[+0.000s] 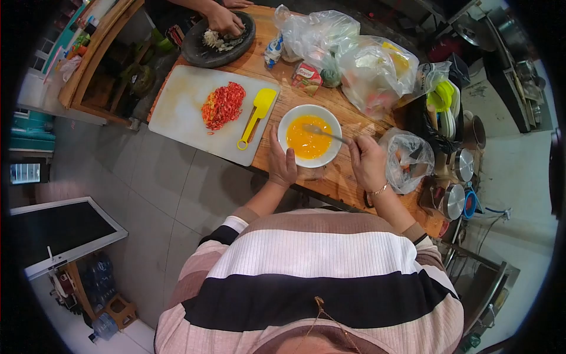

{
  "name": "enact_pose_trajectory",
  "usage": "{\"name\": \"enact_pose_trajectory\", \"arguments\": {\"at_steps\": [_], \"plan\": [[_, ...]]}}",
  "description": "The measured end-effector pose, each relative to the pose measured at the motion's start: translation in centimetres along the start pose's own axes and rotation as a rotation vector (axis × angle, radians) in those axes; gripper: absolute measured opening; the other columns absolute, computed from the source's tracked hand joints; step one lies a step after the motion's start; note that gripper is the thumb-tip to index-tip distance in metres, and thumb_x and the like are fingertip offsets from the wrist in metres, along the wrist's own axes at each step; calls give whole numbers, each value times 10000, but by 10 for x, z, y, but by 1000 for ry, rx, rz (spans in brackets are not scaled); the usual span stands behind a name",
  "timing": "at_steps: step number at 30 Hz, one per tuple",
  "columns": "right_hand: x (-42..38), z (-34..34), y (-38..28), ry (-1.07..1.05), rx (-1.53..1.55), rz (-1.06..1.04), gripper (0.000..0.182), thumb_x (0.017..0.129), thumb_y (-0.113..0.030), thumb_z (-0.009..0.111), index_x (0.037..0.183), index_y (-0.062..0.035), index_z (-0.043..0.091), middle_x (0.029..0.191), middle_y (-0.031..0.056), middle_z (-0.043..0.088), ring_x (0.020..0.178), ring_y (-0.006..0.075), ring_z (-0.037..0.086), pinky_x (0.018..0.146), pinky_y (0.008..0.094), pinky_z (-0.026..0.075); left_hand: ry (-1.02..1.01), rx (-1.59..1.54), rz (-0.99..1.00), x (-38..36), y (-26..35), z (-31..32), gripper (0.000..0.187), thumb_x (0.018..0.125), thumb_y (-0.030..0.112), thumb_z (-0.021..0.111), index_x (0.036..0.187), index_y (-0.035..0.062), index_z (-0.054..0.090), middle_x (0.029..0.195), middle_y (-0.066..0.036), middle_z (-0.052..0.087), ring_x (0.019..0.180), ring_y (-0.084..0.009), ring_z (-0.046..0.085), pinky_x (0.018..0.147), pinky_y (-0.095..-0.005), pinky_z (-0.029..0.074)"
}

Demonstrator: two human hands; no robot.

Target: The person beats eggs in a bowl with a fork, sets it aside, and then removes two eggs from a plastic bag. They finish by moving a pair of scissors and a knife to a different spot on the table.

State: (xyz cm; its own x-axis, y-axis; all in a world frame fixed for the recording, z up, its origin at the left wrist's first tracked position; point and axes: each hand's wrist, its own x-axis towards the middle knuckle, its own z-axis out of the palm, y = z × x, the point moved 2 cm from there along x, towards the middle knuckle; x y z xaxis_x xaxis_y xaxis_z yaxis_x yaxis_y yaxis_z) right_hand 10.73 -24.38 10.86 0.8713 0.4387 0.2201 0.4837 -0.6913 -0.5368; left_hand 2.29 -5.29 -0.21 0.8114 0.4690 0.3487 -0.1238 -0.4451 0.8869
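In front of me on the wooden table stands a white bowl [309, 108] of beaten orange-yellow egg [303, 145]. My left hand [283, 164] cups the bowl's near left side, thumb and fingers against its wall. A metal fork [331, 134], its head dipped in the egg, is gripped by the handle in my right hand [368, 160]. Left of the bowl lies a white cutting board [177, 112] bearing a pile of chopped red chillies or peppers [223, 106] and a yellow spatula [257, 115].
Another person's hand [227, 22] works over a stone mortar [236, 52] holding pale crushed bits. Plastic bags [377, 74] and a small red carton [306, 76] stand beyond the bowl. Another clear bag [410, 159] sits right of my right hand, near lidded pots [454, 200].
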Motion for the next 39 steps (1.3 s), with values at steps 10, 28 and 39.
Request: {"name": "enact_pose_trajectory", "arguments": {"at_steps": [10,28,39], "plan": [[6,2,-3,33,-32,-68,192,880,-151,636,756,-21,569,729,164,564,663,347,571,574,408,439,2,7,0,1,2,0,829,965,546,292,1431,-116,116,1385,-337,361,1247,-432,443,1046,-423,349],[-1,2,10,12,-60,8,202,878,-158,626,747,-9,589,712,176,580,651,367,584,586,415,449,14,54,-9,0,1,0,839,964,557,285,1436,-112,103,1399,-348,333,1271,-442,413,1070,-434,316],[-11,10,14,-121,-75,95,264,892,-238,625,743,-22,590,667,179,587,629,361,589,560,419,440,14,36,-9,1,3,1,822,969,551,274,1434,-110,120,1389,-345,347,1267,-439,418,1065,-435,322]]}}
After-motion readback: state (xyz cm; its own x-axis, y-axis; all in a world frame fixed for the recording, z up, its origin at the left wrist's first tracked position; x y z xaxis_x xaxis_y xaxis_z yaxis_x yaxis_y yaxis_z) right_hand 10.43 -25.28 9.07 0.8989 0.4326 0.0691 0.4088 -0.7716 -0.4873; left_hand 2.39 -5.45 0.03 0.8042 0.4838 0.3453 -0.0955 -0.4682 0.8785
